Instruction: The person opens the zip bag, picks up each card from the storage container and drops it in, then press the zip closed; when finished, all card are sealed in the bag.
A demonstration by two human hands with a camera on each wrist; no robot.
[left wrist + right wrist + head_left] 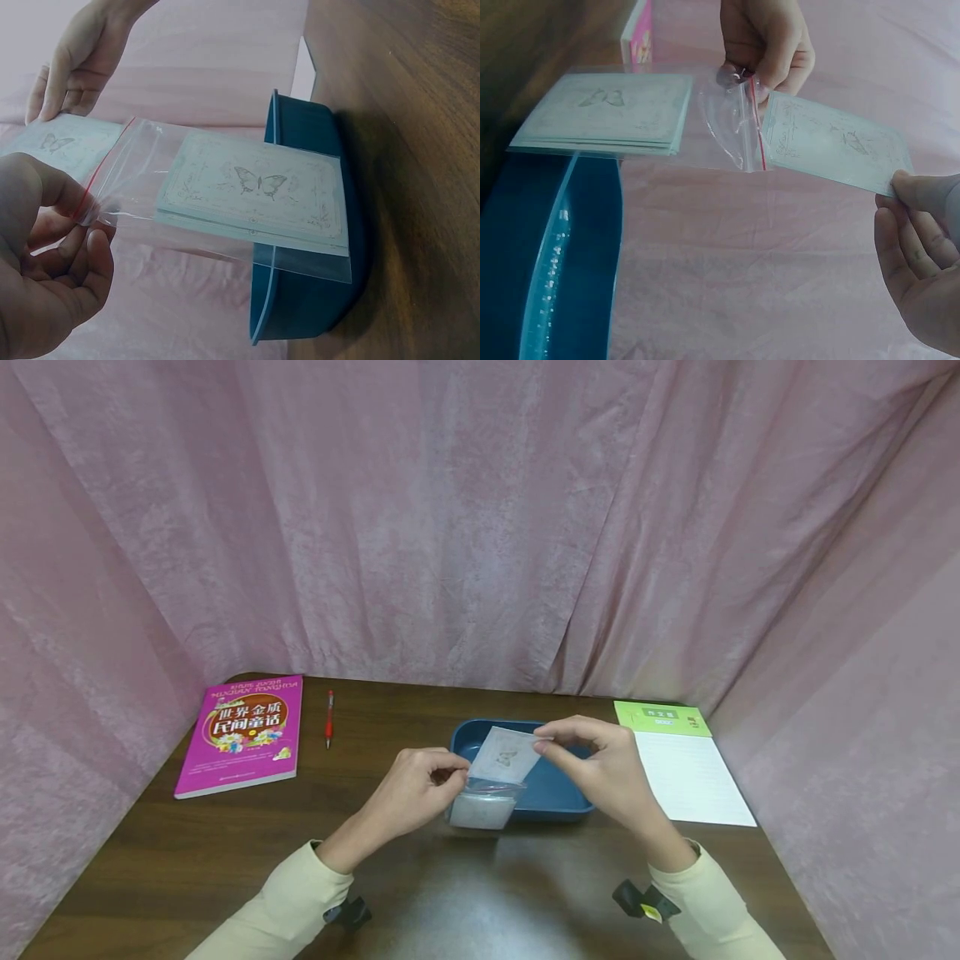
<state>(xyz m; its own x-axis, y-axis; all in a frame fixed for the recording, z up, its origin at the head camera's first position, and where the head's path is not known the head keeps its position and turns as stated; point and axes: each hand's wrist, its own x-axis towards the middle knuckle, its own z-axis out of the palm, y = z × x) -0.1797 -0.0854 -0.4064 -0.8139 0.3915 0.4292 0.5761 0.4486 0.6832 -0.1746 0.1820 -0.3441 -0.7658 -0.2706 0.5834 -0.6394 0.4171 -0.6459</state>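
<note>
My left hand point(416, 789) pinches the red-striped mouth of a clear zip bag point(225, 199), which hangs just above the near rim of the blue tray point(558, 793) with a stack of butterfly cards point(259, 196) inside it; my right hand point(603, 760) pinches the far edge of one loose butterfly card point(508, 754), held over the tray with its near end at the bag's mouth. Well left of the tray lie a pink book point(243, 733) and a red pen point(328, 717); just right of it lies a green-topped notepad point(686, 764).
</note>
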